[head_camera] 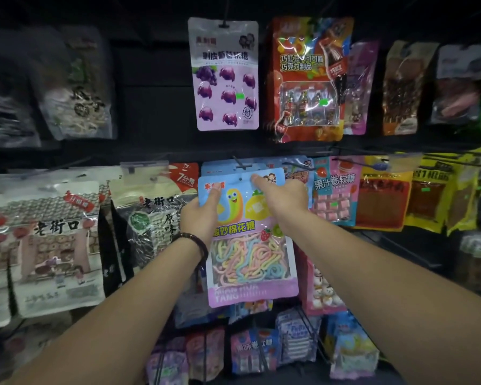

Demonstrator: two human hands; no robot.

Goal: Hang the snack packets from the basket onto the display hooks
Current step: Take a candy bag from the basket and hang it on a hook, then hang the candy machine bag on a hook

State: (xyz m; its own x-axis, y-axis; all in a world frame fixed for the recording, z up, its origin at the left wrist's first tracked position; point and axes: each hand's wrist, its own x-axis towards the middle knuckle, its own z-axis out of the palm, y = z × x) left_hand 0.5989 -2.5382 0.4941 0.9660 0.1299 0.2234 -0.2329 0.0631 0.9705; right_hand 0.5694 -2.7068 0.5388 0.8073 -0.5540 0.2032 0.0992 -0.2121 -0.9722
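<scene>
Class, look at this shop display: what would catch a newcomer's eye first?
Two hands, the left hand and the right hand, press a blue-topped rainbow candy packet against the centre hooks. Above hangs a purple grape gummy packet, with a red chocolate packet beside it.
</scene>
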